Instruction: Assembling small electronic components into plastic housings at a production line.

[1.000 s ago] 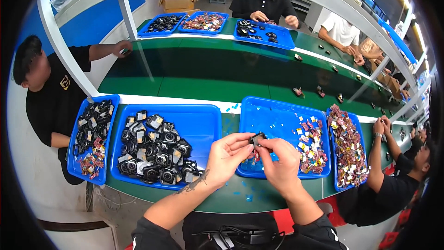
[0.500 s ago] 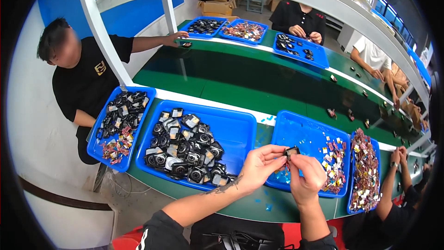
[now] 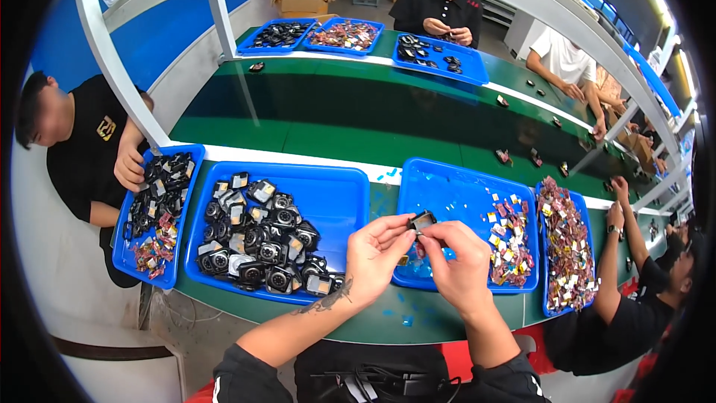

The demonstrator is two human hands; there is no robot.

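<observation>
L sleeve (image 3: pixel 250 373) blk, ends nr elbow, thin wht stripe (image 3: pixel 217 389) at outer side; R sleeve (image 3: pixel 507 382) also blk w/ a bit of wht at edge. L forearm (image 3: pixel 277 334) bare, tattoo (image 3: pixel 326 301) nr wrist, irreg. outline, fine detail unclear; R forearm (image 3: pixel 488 327), L hand (image 3: pixel 373 254) & R hand (image 3: pixel 460 263) bare too.

Surroundings of a workbench. Centre: a glossy green lane (image 3: pixel 350 116), bordered by white strips (image 3: pixel 283 155). Far side, left to right: a blue tray (image 3: pixel 262 51) of dark pieces; a second blue tray (image 3: pixel 335 51) of small reddish and pale pieces; a third blue tray (image 3: pixel 471 69), partly filled with dark pieces. Behind this last tray, a person in a black collared shirt (image 3: pixel 421 7); farther right, a person in a white shirt (image 3: pixel 561 56). Left margin: a person in a black shirt (image 3: pixel 83 130), beside a pale metal post (image 3: pixel 119 67). Background: stacked cardboard boxes (image 3: pixel 298 4) and a blue wall panel (image 3: pixel 160 37).
</observation>
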